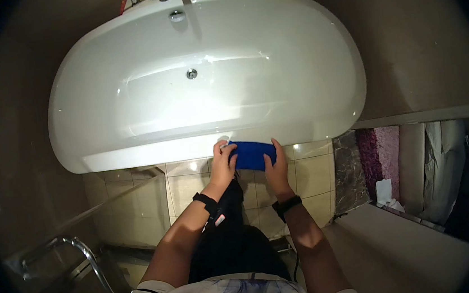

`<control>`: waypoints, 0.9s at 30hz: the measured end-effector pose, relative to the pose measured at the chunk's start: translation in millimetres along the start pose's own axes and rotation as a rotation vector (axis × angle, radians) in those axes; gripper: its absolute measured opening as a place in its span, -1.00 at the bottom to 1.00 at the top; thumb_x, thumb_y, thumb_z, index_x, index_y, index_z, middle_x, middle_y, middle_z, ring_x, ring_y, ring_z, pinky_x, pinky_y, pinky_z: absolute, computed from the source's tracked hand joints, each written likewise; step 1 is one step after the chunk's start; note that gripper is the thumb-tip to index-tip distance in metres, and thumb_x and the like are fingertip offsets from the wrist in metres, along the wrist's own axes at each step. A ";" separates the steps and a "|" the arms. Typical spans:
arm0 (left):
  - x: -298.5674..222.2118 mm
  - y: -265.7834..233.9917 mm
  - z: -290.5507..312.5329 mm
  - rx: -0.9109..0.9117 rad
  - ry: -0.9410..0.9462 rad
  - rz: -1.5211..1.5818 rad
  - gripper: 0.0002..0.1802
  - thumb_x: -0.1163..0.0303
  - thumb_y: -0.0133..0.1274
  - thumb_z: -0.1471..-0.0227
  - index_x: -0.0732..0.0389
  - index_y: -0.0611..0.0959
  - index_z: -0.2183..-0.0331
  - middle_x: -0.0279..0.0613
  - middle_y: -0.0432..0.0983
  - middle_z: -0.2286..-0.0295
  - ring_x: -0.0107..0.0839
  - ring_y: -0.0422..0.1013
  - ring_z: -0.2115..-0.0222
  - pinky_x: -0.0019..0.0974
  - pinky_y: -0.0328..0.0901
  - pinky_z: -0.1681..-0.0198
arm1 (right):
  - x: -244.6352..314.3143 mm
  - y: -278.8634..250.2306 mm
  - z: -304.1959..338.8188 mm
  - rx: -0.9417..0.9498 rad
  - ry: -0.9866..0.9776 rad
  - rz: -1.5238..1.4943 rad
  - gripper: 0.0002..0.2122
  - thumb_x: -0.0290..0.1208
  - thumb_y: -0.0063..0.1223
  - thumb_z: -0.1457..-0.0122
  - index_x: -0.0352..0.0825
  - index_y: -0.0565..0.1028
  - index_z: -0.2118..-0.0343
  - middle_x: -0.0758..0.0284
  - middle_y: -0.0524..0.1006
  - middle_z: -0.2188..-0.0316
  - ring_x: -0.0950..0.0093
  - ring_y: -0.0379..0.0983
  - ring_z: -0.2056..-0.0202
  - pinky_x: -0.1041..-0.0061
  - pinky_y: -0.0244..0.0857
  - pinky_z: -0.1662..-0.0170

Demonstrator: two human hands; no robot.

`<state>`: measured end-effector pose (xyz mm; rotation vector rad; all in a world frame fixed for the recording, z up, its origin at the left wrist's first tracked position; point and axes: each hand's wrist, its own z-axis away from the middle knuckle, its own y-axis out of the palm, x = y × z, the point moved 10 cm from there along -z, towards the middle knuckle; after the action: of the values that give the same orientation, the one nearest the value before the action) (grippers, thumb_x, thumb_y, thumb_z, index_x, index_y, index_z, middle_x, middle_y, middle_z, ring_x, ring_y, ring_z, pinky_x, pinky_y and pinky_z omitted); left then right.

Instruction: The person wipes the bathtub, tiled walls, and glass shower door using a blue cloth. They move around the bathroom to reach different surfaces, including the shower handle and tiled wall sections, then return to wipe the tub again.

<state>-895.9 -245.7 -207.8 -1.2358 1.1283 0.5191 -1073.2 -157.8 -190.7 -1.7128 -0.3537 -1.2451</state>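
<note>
both hands hold a blue cloth (253, 154) stretched between them just at the near rim of the white bathtub (134, 156), the left hand (223, 161) closed on its left end and the right hand (275, 165) pinching the right. the cloth looks folded flat, though the dim light makes that hard to confirm; for a good wipe, keep it taut and pressed evenly against the rim.

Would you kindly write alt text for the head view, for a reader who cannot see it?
Seen from above, a left hand and right hand hold a blue cloth stretched between them at the near rim of a white bathtub. Beige floor tiles lie below.
</note>
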 end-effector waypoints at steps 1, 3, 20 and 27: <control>13.4 2.8 -12.7 0.017 -0.047 -0.035 -0.67 0.67 0.08 0.02 0.23 0.55 0.15 -0.01 0.24 0.06 -0.05 0.37 0.22 -0.24 0.32 0.15 | -1.5 14.2 -15.2 0.045 -0.016 0.027 -0.60 -0.57 -0.01 -0.17 -0.29 0.32 -0.10 0.13 0.42 0.05 0.23 0.41 0.05 0.37 0.28 -0.01; 26.1 1.9 -31.5 0.005 -0.029 -0.101 -0.67 0.63 0.07 0.03 0.22 0.57 0.15 0.04 0.24 0.00 -0.01 0.35 0.13 -0.18 0.32 0.09 | -2.0 36.9 -34.8 0.112 -0.083 0.034 -0.61 -0.60 -0.03 -0.15 -0.29 0.34 -0.08 0.13 0.43 0.10 0.18 0.41 0.08 0.35 0.30 0.02; 15.8 71.3 -30.2 0.440 0.319 -0.514 -0.27 0.20 0.16 0.08 0.17 0.35 -0.13 0.06 0.08 -0.18 0.15 -0.04 -0.21 0.14 -0.02 -0.23 | -12.4 69.7 -28.2 0.406 -0.478 0.560 -0.46 -0.28 0.22 0.04 -0.17 0.37 -0.07 0.23 0.29 -0.12 0.21 0.15 -0.18 -0.01 0.05 -0.14; -50.5 197.6 -54.8 0.428 0.305 -0.441 -0.28 0.18 0.12 0.02 0.20 0.32 -0.14 0.09 0.04 -0.19 0.17 -0.04 -0.21 0.15 -0.04 -0.24 | -79.4 -48.9 -78.2 0.297 -0.470 0.631 -0.49 -0.32 0.16 -0.04 -0.15 0.36 -0.11 0.20 0.27 -0.15 0.20 0.14 -0.19 -0.01 0.01 -0.16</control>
<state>-1101.2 -222.6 -251.7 -1.1553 1.0997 -0.2437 -1186.8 -174.6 -230.9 -1.6561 -0.2259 -0.3130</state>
